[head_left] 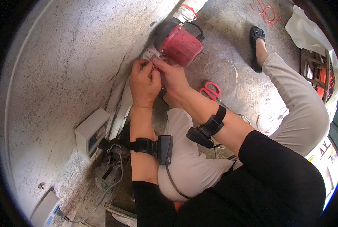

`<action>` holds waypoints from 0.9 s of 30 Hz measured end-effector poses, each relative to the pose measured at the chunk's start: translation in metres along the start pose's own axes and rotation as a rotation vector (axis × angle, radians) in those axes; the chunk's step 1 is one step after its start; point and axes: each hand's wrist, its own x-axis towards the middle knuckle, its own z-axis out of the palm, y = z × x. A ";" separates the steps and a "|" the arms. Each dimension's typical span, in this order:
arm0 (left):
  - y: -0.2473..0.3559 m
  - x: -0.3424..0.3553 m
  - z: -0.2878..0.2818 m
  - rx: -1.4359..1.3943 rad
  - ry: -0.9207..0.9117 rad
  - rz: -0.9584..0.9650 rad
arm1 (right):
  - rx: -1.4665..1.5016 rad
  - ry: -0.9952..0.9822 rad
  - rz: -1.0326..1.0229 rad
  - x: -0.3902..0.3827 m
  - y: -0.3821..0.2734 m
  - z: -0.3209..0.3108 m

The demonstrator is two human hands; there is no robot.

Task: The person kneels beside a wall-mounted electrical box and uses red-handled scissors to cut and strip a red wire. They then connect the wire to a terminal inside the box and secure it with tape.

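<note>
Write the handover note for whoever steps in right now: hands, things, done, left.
Left hand: fingertips pinched on the white wrap at the inlet of the red pump, low against the wall.
Right hand: pinching the same wrap from the other side.
Red scissors lie on the floor beside the right forearm, untouched.
Done: wrap is on the fitting.
Left: it is not yet secured; both hands are holding it. How far it is wound cannot be seen.

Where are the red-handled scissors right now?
In the head view, the red-handled scissors lie on the concrete floor, just right of the right hand and below the red pump.
</note>
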 end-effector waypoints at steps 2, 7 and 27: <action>0.000 0.000 0.000 -0.020 -0.001 -0.015 | 0.022 0.025 -0.005 0.003 0.001 0.000; 0.000 0.001 0.000 -0.149 -0.011 -0.132 | 0.025 0.106 0.101 0.006 -0.001 -0.005; 0.003 0.016 0.002 0.171 0.054 -0.070 | -0.047 0.102 0.118 0.012 0.003 -0.013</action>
